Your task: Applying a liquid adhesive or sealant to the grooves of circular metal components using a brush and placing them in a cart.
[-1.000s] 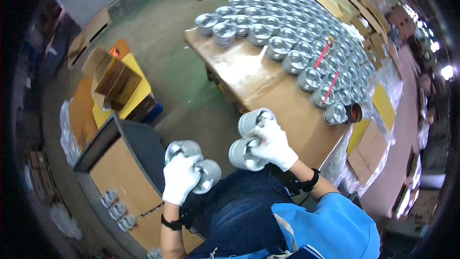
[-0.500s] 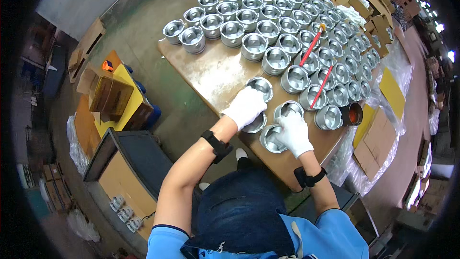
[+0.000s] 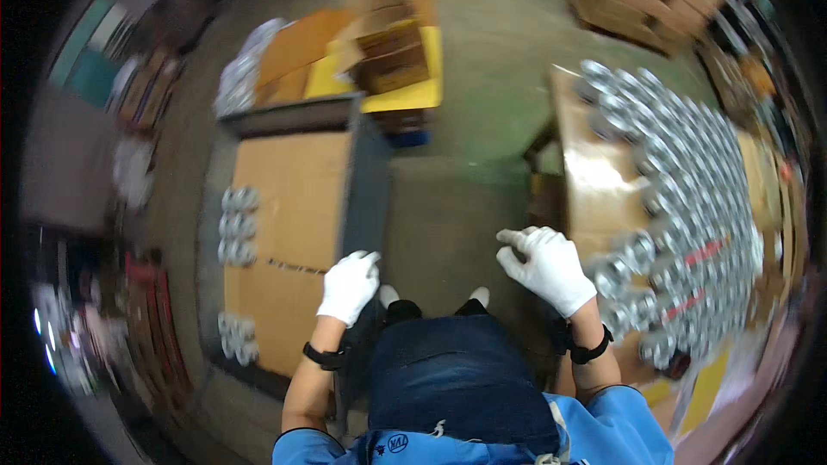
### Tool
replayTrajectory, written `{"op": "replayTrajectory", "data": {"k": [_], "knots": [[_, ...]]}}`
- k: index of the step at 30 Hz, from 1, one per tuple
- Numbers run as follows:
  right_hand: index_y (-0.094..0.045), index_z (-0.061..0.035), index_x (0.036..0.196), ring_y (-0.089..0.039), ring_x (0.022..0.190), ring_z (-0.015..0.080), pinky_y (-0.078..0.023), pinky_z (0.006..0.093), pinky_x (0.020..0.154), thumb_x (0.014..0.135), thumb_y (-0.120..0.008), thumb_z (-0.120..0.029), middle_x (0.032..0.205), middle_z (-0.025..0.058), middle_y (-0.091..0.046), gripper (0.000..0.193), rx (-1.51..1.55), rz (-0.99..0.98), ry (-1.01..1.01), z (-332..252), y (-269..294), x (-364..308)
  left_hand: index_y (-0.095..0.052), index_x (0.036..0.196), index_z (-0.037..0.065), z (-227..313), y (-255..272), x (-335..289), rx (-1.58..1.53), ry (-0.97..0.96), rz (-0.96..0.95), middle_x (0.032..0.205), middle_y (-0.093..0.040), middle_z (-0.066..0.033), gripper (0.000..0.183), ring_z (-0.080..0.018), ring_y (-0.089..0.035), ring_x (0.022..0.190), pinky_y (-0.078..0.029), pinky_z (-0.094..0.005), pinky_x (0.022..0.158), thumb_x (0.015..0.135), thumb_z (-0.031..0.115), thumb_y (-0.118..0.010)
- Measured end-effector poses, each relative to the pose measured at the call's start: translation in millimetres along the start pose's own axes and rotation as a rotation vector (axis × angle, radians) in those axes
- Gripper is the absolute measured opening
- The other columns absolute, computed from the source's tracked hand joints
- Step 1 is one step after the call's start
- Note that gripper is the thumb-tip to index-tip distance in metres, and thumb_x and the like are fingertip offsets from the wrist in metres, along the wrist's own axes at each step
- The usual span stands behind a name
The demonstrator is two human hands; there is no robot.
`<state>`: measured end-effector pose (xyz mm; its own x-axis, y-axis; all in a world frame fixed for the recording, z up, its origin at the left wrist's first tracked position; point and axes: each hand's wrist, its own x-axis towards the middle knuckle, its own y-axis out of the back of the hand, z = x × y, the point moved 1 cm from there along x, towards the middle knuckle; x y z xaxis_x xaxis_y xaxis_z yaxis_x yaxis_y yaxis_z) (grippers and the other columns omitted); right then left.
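Greenish floor (image 3: 478, 176) in the head view separates a grey cart (image 3: 366, 194) from a table (image 3: 593, 181). Blurred metal cylinders (image 3: 663, 195) crowd the table's right side; others line the cart's left edge. The left hand (image 3: 349, 287) is over the cart's right edge, fingers curled, how tightly I cannot tell. The right hand (image 3: 550, 269), fingers apart, hovers beside the table's left edge.

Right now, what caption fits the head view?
Gloved left hand by the bin, right hand near the table of metal parts, neither visibly holding anything.
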<state>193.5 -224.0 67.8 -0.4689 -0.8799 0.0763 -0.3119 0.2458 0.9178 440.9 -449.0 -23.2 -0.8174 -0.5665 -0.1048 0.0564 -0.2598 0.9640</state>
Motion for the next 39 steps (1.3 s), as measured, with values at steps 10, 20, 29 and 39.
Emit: {"op": "replayTrajectory", "data": {"k": [10, 20, 29, 39], "knots": [[-0.072, -0.0126, 0.095, -0.064, 0.063, 0.0308, -0.053, 0.041, 0.058, 0.084, -0.063, -0.031, 0.067, 0.0124, -0.064, 0.023, 0.017, -0.573, 0.957, -339, -189, 161, -0.068, 0.089, 0.009, -390, -47, -366, -0.036, 1.234, 0.047, 0.093, -0.068, -0.0187, 0.026, -0.039, -0.065, 0.087, -0.051, -0.0486, 0.08, 0.084, 0.029, -0.052], [-0.07, -0.0103, 0.091, -0.065, 0.069, 0.0335, -0.053, 0.0425, 0.064, 0.084, -0.063, -0.023, 0.074, 0.0134, -0.066, 0.016, 0.16, -0.816, 1.202, -603, -528, 175, -0.057, 0.12, 0.016, -607, -110, -373, -0.103, 1.435, -0.004, 0.116, -0.06, -0.0154, 0.033, -0.0336, -0.063, 0.1, -0.052, -0.0439, 0.084, 0.087, 0.018, -0.057], [-0.068, -0.0078, 0.089, -0.064, 0.078, 0.0363, -0.053, 0.0449, 0.064, 0.088, -0.058, -0.026, 0.086, 0.0173, -0.066, 0.02, 0.319, -0.485, 1.628, -760, -724, 87, -0.048, 0.129, 0.007, -697, -213, -430, -0.233, 1.546, 0.246, 0.127, -0.056, -0.0207, 0.039, -0.0357, -0.056, 0.113, -0.045, -0.0403, 0.096, 0.092, 0.016, -0.053], [-0.061, -0.0006, 0.079, -0.062, 0.059, 0.0247, -0.05, 0.0363, 0.051, 0.091, -0.054, -0.035, 0.07, 0.0133, -0.058, 0.037, -0.082, -0.187, 1.609, -774, -803, 61, -0.046, 0.134, 0.006, -717, -231, -445, -0.381, 1.473, 0.002, 0.117, -0.061, -0.0238, 0.057, -0.037, -0.06, 0.106, -0.048, -0.0411, 0.089, 0.089, 0.036, -0.062]]}}
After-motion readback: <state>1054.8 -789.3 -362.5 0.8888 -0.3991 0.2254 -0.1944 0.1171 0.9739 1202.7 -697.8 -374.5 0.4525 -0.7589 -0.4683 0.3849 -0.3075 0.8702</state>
